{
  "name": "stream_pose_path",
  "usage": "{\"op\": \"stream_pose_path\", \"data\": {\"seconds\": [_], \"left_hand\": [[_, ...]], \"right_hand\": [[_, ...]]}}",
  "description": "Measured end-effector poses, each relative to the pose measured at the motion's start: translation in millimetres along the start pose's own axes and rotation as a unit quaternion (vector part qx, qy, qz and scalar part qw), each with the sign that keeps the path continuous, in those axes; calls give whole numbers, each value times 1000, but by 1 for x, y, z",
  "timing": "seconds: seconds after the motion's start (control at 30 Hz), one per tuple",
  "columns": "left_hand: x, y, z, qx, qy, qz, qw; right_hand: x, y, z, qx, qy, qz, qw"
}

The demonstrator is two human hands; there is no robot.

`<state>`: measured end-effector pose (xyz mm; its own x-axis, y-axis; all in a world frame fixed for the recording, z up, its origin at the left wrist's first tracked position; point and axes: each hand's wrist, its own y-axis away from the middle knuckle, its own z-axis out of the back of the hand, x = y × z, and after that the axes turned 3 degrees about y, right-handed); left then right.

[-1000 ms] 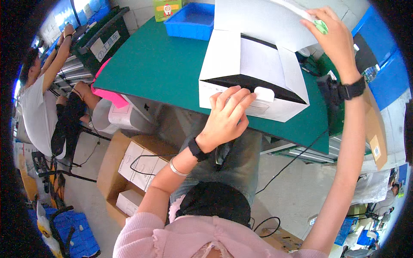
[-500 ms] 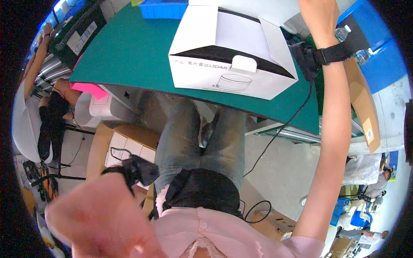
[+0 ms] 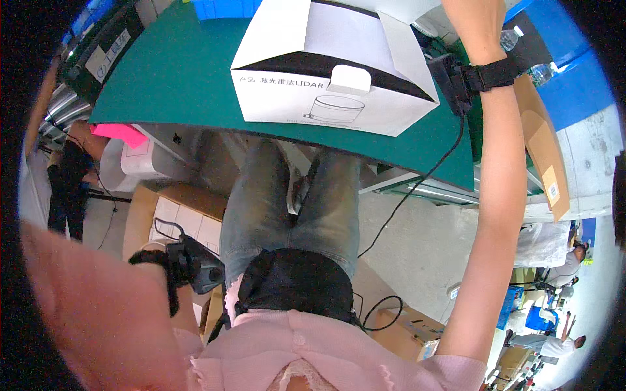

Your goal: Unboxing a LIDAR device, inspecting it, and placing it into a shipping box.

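Observation:
A white cardboard box [image 3: 332, 101] with a line drawing of a round device on its front stands on the green tabletop, flaps raised. A pale flat surface [image 3: 349, 42] shows inside it, behind a black inner edge. My right hand [image 3: 475, 26] reaches to the box's far right, by the raised lid; the fingers are cut off by the upper edge, so its grip is hidden. My left hand [image 3: 104, 306] is raised close at the lower left, large and blurred, its fingers not readable. Each wrist wears a strapped black device, one on the left [image 3: 194, 266], one on the right [image 3: 450, 81].
A blue bin [image 3: 227, 9] sits at the table's far edge. An open carton [image 3: 140, 218] of small white boxes stands on the floor at left. From the right wrist device a black cable [image 3: 417, 195] hangs down. Plastic bottles [image 3: 512, 38] lie at far right; other people are around.
My left hand has swung further left and nearer, and its wrist device now shows more plainly. The whole view has shifted slightly; my right hand stays by the box lid.

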<state>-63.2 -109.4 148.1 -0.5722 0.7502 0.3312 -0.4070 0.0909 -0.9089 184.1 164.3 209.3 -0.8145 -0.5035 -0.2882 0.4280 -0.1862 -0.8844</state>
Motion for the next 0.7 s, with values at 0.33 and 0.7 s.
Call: {"op": "stream_pose_path", "data": {"seconds": [0.33, 0.7], "left_hand": [[4, 3, -1, 27, 22, 1, 999], [16, 10, -11, 36, 32, 6, 999]], "right_hand": [[1, -2, -4, -22, 3, 13, 1000], [4, -3, 1, 7, -4, -10, 1000]]}}
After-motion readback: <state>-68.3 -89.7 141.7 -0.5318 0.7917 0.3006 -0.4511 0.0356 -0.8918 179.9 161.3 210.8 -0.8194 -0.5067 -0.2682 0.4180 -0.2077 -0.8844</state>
